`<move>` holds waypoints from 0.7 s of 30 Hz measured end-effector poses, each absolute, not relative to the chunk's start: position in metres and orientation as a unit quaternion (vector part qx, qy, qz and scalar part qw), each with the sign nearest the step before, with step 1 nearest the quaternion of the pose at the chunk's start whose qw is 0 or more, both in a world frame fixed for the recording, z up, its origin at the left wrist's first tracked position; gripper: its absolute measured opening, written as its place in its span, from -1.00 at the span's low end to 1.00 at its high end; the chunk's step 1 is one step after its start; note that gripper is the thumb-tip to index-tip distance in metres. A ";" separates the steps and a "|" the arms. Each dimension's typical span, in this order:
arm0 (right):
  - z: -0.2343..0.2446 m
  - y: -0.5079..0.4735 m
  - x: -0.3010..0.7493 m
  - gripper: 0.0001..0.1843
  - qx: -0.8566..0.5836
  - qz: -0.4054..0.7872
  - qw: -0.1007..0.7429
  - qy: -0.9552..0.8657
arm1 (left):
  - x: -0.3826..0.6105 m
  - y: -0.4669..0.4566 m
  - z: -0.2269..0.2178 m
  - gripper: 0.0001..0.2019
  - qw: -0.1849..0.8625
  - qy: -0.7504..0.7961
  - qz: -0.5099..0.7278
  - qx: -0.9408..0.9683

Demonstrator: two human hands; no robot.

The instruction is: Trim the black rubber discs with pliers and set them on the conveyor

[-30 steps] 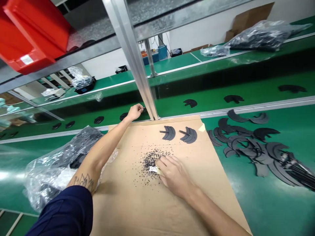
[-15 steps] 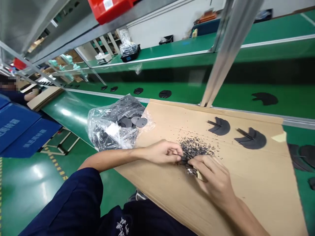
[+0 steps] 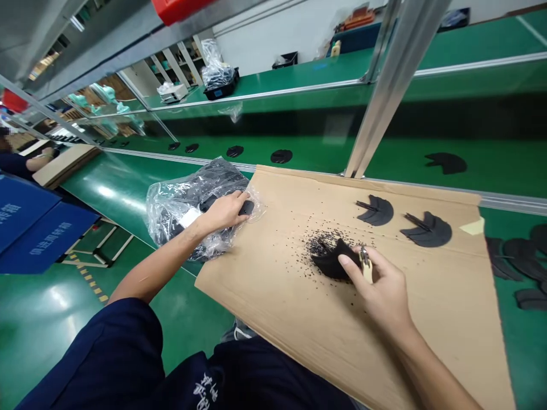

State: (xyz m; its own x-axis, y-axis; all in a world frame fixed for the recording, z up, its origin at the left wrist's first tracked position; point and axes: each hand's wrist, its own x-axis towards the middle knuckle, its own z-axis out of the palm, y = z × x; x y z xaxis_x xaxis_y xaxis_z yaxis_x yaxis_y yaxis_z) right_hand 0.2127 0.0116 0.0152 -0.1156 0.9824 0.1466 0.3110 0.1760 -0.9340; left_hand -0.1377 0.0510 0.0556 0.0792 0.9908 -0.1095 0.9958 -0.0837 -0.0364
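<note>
My left hand [image 3: 224,212] is at the mouth of a clear plastic bag [image 3: 168,191], its fingers curled over a flat black oval piece [image 3: 247,208]. More dark pieces fill the bag. My right hand [image 3: 384,285] grips a black curved part [image 3: 333,263] between thumb and fingers, together with small nippers [image 3: 366,265] with a cream handle. The curved part is above a scatter of tiny black bits [image 3: 314,242] on the cardboard sheet [image 3: 273,319]. Two fan-shaped black parts with thin prongs, one nearer [image 3: 429,229] and one farther [image 3: 376,210], lie beyond my right hand.
An aluminium post [image 3: 384,97] rises at the cardboard's far edge. Behind the rail, several black parts [image 3: 281,156] lie along the green surface. More dark parts [image 3: 523,256] are at the right. Blue boxes [image 3: 55,233] and a person's arm [image 3: 40,159] are at the left.
My left hand has left the work by my right hand and moved left to the bag. My right hand has lifted the curved part slightly, and the nippers now show upright.
</note>
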 end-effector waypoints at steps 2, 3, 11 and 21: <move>0.016 0.011 0.212 -0.58 -0.514 0.407 0.428 -0.622 | -0.137 0.046 0.060 -0.47 0.092 0.665 0.034 0.741; 0.017 0.012 0.212 -0.58 -0.515 0.415 0.428 -0.616 | -0.135 0.043 0.061 -0.46 0.160 0.649 0.110 0.736; 0.017 0.011 0.210 -0.58 -0.505 0.466 0.441 -0.577 | -0.052 0.020 0.029 -0.56 0.642 0.421 0.394 0.505; 0.020 0.005 0.210 -0.53 -0.464 0.568 0.399 -0.550 | 0.006 0.007 0.008 -0.67 0.317 0.425 0.413 0.740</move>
